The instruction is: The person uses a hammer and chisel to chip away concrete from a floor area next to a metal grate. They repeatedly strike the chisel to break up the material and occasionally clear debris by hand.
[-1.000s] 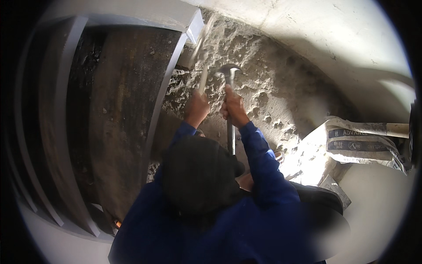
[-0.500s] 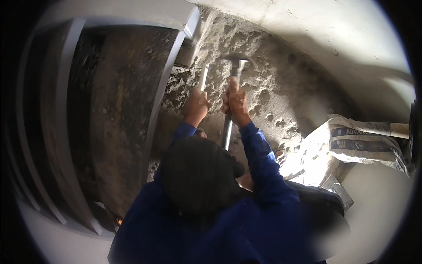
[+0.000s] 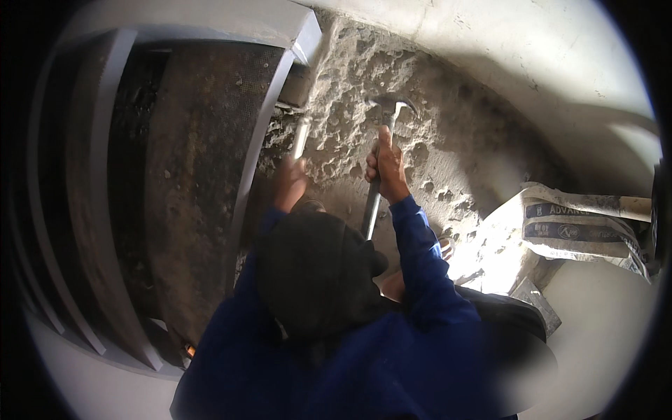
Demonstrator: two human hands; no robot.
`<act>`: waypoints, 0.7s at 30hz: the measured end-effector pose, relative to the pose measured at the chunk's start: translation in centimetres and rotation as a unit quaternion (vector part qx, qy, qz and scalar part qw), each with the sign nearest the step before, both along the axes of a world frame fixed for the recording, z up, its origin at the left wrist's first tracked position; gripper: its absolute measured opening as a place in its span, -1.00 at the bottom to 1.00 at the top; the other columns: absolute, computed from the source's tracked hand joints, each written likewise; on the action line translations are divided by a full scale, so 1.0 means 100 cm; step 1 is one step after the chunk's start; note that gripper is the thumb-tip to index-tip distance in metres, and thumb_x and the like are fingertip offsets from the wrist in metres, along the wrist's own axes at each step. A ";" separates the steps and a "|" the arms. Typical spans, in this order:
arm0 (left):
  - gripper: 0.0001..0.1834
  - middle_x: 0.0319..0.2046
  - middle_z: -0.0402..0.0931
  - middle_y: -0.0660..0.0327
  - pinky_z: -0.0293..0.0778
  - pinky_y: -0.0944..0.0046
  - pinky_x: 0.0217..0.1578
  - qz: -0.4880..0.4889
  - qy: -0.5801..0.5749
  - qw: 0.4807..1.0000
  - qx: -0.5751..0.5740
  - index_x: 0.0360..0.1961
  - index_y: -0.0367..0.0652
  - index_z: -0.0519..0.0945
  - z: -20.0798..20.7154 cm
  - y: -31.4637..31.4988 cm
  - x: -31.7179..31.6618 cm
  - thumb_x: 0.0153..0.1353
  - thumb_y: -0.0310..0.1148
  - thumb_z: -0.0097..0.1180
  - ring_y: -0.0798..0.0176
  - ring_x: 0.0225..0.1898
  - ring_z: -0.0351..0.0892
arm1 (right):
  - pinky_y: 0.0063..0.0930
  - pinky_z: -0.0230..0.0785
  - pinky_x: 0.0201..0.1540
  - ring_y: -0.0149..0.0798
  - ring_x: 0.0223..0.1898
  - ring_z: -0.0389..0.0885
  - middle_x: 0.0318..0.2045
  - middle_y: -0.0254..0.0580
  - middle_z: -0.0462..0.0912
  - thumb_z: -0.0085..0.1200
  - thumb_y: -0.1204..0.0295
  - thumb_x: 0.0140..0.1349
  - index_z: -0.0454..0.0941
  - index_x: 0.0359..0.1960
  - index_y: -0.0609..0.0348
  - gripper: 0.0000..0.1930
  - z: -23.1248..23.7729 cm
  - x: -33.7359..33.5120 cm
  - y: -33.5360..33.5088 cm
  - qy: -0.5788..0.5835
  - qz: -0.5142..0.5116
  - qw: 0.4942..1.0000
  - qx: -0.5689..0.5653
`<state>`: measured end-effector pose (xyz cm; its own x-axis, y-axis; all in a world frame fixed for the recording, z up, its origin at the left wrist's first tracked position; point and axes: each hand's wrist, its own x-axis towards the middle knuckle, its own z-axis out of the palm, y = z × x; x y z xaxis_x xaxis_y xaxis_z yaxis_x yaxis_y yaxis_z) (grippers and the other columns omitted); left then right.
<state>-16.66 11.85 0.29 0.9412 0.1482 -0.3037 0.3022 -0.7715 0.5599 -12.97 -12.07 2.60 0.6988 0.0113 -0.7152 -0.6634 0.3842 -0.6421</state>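
Note:
My right hand [image 3: 388, 168] is wrapped around the shaft of a claw hammer [image 3: 372, 203], its thumb lying along the shaft toward the dark head. In my left hand [image 3: 289, 184], slightly blurred, is a pale metal chisel [image 3: 301, 138] pointing away from me. Both tools are over a rough, pitted concrete surface [image 3: 350, 77], and a gap separates them. Whether the chisel's tip touches the concrete, I cannot tell. Blue sleeves cover both my arms.
Left of me, grey-edged steps [image 3: 203, 175] run beside the concrete. A pale wall [image 3: 546, 56] curves along the far right. To the right lies a crumpled printed sack [image 3: 588, 227], with a flat grey piece [image 3: 537, 304] nearer me.
The chisel and my left hand have moved left and nearer to me. The hammer has shifted slightly right and nearer, so the two tools are farther apart.

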 end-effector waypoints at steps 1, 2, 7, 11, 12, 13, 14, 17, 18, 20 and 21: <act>-0.75 -0.33 0.58 -0.15 0.45 -0.12 -0.40 0.040 0.004 0.999 0.008 -0.15 -0.19 0.43 0.008 0.007 -0.014 0.34 -0.22 0.04 -0.24 -0.36 0.61 | -0.53 0.22 -0.73 -0.49 -0.79 0.27 -0.73 -0.43 0.28 -0.09 -0.28 0.31 0.28 -0.52 -0.04 -0.43 -0.001 -0.002 -0.001 0.010 0.001 1.000 -0.016; -0.76 -0.30 0.58 -0.16 0.45 -0.09 -0.42 0.092 0.048 0.994 0.034 -0.16 -0.18 0.44 0.016 0.011 -0.025 0.35 -0.22 0.04 -0.22 -0.36 0.61 | -0.53 0.22 -0.73 -0.49 -0.78 0.27 -0.72 -0.43 0.28 -0.08 -0.28 0.31 0.28 -0.52 -0.04 -0.43 -0.002 -0.003 0.000 0.013 -0.007 0.999 -0.037; -0.73 -0.28 0.56 -0.20 0.45 -0.10 -0.30 -0.046 0.038 0.995 0.081 -0.14 -0.18 0.46 0.024 0.002 -0.024 0.37 -0.18 -0.01 -0.28 -0.26 0.58 | -0.54 0.22 -0.74 -0.48 -0.79 0.30 -0.72 -0.43 0.30 -0.01 -0.20 0.32 0.29 -0.47 -0.01 -0.48 -0.013 -0.012 0.012 0.062 -0.005 0.998 -0.006; -0.73 -0.26 0.56 -0.17 0.46 -0.08 -0.28 -0.036 -0.010 0.999 0.000 -0.14 -0.23 0.47 0.005 0.008 0.002 0.37 -0.22 0.02 -0.27 -0.25 0.58 | -0.52 0.22 -0.75 -0.49 -0.78 0.29 -0.70 -0.42 0.31 0.05 -0.13 0.32 0.29 -0.39 0.00 -0.53 -0.015 -0.017 0.013 0.036 -0.025 0.999 0.031; -0.73 -0.27 0.56 -0.17 0.46 -0.09 -0.28 0.010 0.005 1.000 -0.010 -0.15 -0.23 0.47 0.003 0.011 0.001 0.37 -0.21 0.02 -0.28 -0.26 0.58 | -0.52 0.22 -0.75 -0.49 -0.78 0.29 -0.69 -0.42 0.32 0.08 -0.10 0.31 0.29 -0.37 0.00 -0.55 -0.014 -0.018 0.011 0.035 -0.029 0.997 0.054; -0.73 -0.28 0.56 -0.18 0.46 -0.09 -0.29 0.059 -0.002 0.998 -0.029 -0.15 -0.23 0.47 0.003 0.013 -0.005 0.37 -0.20 0.03 -0.28 -0.27 0.58 | -0.51 0.21 -0.76 -0.49 -0.79 0.29 -0.69 -0.42 0.32 0.10 -0.08 0.31 0.28 -0.34 0.00 -0.56 -0.012 -0.019 0.009 0.017 -0.045 0.997 0.065; -0.72 -0.29 0.56 -0.19 0.46 -0.10 -0.30 0.115 0.012 0.992 -0.042 -0.15 -0.23 0.47 0.006 0.015 -0.012 0.36 -0.20 0.03 -0.29 -0.27 0.57 | -0.52 0.23 -0.75 -0.50 -0.77 0.29 -0.67 -0.42 0.33 0.11 -0.05 0.30 0.29 -0.31 0.01 -0.57 -0.010 -0.020 0.007 0.043 -0.037 0.994 0.089; -0.69 -0.31 0.58 -0.17 0.47 -0.10 -0.31 0.069 0.047 0.996 0.032 -0.15 -0.20 0.47 0.020 0.010 -0.027 0.35 -0.15 0.07 -0.31 -0.25 0.57 | -0.54 0.25 -0.73 -0.51 -0.73 0.32 -0.63 -0.42 0.34 0.16 0.03 0.28 0.30 -0.23 0.05 -0.60 -0.003 -0.026 0.007 0.070 -0.036 0.992 0.102; -0.69 -0.31 0.58 -0.17 0.47 -0.10 -0.31 0.049 0.072 0.995 0.055 -0.15 -0.20 0.48 0.025 0.008 -0.027 0.35 -0.14 0.07 -0.32 -0.25 0.57 | -0.54 0.26 -0.72 -0.52 -0.71 0.33 -0.62 -0.41 0.35 0.18 0.04 0.27 0.31 -0.23 0.05 -0.60 -0.002 -0.027 0.008 0.068 -0.030 0.993 0.091; -0.65 -0.35 0.59 -0.17 0.48 -0.14 -0.31 0.039 0.048 0.997 0.054 -0.22 -0.21 0.50 0.028 0.005 -0.015 0.34 -0.09 0.06 -0.30 -0.28 0.59 | -0.48 0.29 -0.68 -0.48 -0.69 0.37 -0.61 -0.38 0.36 0.20 0.08 0.25 0.34 -0.23 0.07 -0.61 -0.001 -0.027 0.014 0.052 0.007 0.998 0.036; -0.63 -0.36 0.59 -0.18 0.48 -0.14 -0.31 0.012 0.030 0.997 0.074 -0.24 -0.22 0.51 0.027 0.007 -0.006 0.34 -0.07 0.07 -0.30 -0.28 0.60 | -0.42 0.31 -0.64 -0.44 -0.68 0.39 -0.61 -0.36 0.37 0.21 0.10 0.25 0.35 -0.24 0.09 -0.62 -0.001 -0.026 0.017 0.039 0.035 0.999 -0.008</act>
<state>-17.25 12.59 3.00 0.9178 0.2184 -0.3317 0.3510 -0.8367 0.4204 -15.58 -10.34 2.51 0.6385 0.0470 -0.7682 -0.7369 0.3254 -0.5925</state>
